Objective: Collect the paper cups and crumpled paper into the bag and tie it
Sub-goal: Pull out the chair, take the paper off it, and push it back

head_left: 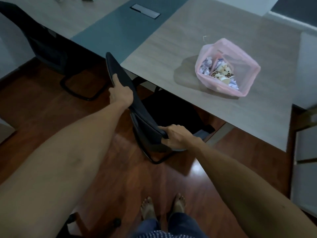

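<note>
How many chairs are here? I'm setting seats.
2. One chair at the table, gripped by both hands; another chair at the far left. More may be out of view.

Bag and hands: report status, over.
Left hand and right hand both grip the chair back. Pink bag on table, open, untied, cups and paper inside. Chair blocks approach.

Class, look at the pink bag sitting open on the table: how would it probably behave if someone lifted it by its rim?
The pink bag looks thin and see-through, so it would likely sag and fold, not hold shape. Holding only paper cups and crumpled paper, it is probably light. Its mouth is open and untied, so tilting it might spill things.
</note>
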`<state>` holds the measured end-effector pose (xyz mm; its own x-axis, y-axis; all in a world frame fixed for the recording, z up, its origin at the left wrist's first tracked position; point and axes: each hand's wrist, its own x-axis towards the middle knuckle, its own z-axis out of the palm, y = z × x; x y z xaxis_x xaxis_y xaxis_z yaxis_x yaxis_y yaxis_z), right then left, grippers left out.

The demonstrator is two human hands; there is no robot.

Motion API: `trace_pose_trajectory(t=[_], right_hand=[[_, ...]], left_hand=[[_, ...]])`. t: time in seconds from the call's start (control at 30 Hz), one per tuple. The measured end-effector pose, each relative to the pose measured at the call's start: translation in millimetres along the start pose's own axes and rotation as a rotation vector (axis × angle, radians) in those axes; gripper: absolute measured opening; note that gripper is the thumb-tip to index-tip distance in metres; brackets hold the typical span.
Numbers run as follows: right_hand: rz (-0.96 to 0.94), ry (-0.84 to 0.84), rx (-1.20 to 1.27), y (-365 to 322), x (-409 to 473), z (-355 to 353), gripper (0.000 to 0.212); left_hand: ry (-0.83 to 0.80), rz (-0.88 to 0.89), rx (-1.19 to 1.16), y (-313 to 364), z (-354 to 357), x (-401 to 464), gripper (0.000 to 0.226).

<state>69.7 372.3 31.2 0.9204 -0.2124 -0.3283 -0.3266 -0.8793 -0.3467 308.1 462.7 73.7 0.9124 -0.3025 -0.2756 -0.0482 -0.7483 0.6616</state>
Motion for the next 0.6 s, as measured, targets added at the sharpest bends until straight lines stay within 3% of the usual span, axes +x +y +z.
trace_pose_trajectory(t=[0.2,0.33,0.6], right_hand=[[0.157,0.013,0.209,50.6,-41.9,-14.2,0.054],[0.304,0.097,0.361,90.3,-64.7,-21.2,0.034],[0.648,0.296,0.411,167.5,-101.0,-40.0,0.012]], left_hand=[[-0.074,0.002,-0.109,17.8,25.1,-27.8,0.073],[-0.126,-0.008,-0.259,31.6,41.9,-40.4,0.079],[-0.150,0.103,-0.250,59.9,73.9,-41.3,0.047]])
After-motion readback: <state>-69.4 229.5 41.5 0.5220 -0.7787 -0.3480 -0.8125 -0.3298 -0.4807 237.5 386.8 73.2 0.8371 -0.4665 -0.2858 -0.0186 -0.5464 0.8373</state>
